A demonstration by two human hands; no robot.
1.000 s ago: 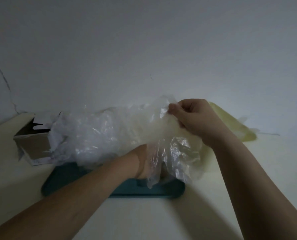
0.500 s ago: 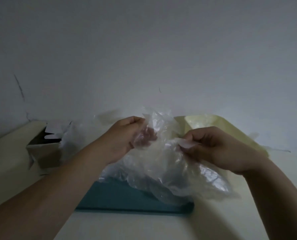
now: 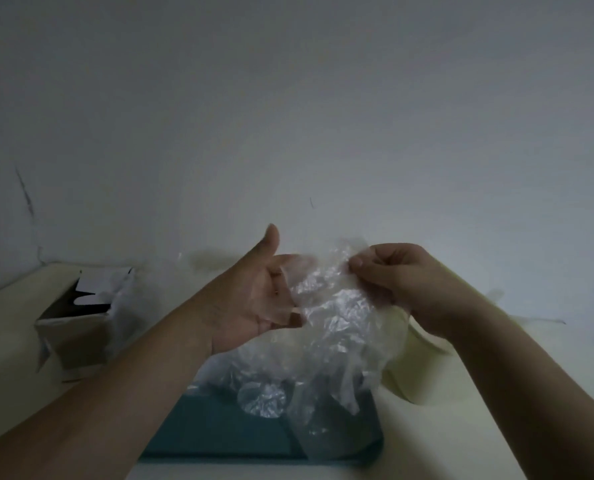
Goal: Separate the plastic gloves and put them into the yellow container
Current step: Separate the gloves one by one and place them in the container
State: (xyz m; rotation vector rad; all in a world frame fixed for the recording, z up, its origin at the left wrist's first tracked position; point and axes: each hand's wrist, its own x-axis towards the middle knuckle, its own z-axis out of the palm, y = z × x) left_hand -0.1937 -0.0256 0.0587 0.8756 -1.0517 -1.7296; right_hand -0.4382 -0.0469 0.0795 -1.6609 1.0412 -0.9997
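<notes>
A crumpled bunch of clear plastic gloves (image 3: 337, 317) hangs between my two hands above a teal tray (image 3: 219, 431). My right hand (image 3: 402, 282) pinches the top edge of the bunch between thumb and fingers. My left hand (image 3: 257, 299) is spread, thumb pointing up and off the plastic, with its fingers lying against the film on the left side. More gloves (image 3: 261, 398) lie heaped on the tray below. The pale yellow container (image 3: 413, 379) stands to the right, mostly hidden behind my right forearm and the hanging plastic.
An open cardboard box (image 3: 77, 327) with white flaps sits at the left on the cream tabletop (image 3: 11, 358). A grey wall (image 3: 288, 133) closes off the back. The scene is dim.
My left hand has let go of its grip and opened, thumb lifting away. The right hand keeps its pinch and has risen slightly with the gloves.
</notes>
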